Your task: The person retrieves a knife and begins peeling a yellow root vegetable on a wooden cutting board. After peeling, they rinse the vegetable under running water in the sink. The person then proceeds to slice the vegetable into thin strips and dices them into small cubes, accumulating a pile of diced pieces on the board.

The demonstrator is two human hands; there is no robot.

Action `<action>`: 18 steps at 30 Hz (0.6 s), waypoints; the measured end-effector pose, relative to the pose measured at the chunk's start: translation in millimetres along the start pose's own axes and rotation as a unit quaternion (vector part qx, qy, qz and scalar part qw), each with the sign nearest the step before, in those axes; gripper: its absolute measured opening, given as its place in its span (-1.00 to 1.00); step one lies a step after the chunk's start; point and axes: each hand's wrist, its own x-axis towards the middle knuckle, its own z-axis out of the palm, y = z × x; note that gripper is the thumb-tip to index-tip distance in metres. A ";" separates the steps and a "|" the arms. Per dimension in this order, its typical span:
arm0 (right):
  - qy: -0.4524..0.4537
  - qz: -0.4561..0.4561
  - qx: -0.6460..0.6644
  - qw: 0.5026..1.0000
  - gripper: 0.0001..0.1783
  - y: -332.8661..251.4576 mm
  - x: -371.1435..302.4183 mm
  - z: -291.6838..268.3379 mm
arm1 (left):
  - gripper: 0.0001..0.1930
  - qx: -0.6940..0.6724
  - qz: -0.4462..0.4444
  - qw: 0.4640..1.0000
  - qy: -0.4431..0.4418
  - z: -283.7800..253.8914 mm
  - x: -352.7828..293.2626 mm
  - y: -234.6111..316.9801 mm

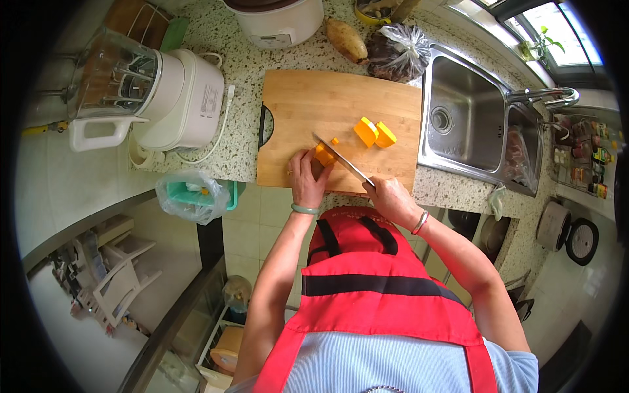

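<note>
My right hand [392,200] is closed round the handle of a kitchen knife [350,168], whose blade slants up and left across the board. Under the blade, at the near side of the wooden cutting board [295,98], lies an orange piece of pumpkin [324,156]. The bent fingers of my left hand [308,177] grip this piece, close beside the blade. A tiny orange bit [335,141] sits just beyond the knife. Two larger pumpkin chunks, one on the left [366,131] and one on the right [385,135], rest farther right on the board.
Right of the board is a steel sink [458,98] with a faucet [544,97]. A white blender [177,98] stands at left, above a bagged green bin [196,196] at the counter edge. Behind the board are a brown tuber [346,40], a plastic bag [398,52] and a white cooker [278,23].
</note>
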 end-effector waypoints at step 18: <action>-0.048 0.025 -0.003 0.999 -0.67 -7.4 11.1 1.1 | -0.48 0.007 0.002 1.000 0.010 0.6 1.0 0.2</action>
